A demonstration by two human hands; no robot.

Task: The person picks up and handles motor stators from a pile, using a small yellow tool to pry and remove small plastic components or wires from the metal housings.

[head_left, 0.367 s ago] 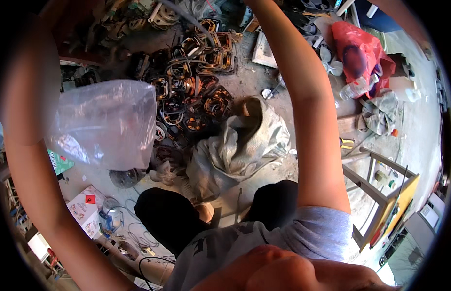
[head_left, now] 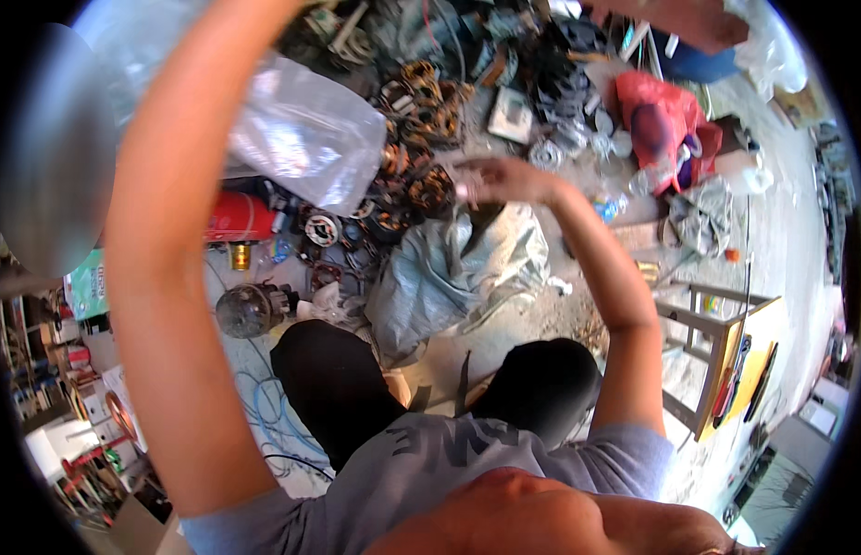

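My right hand (head_left: 504, 179) hovers at the top edge of a pale woven sack (head_left: 430, 277), close to a heap of dark copper-wound motor parts (head_left: 430, 190). Motion smears its fingers, so whether they hold anything does not show. My left forearm (head_left: 176, 231) rises across the left side, and its hand lies beyond the top edge. A clear plastic bag (head_left: 310, 129) hangs beside that arm and covers part of the heap. The sack slumps in front of my knees with its mouth partly open.
On the right lie a red plastic bag (head_left: 657, 120), a grey cloth (head_left: 703, 215) and a wooden-topped stool (head_left: 745, 370) with tools. Left of the heap are a red cylinder (head_left: 236, 217) and a round clear container (head_left: 245, 310). A blue hose (head_left: 268, 398) coils near my left knee.
My right hand has come down from the top edge to the sack's mouth. My left arm and the clear plastic bag have shifted right; the red cylinder now shows.
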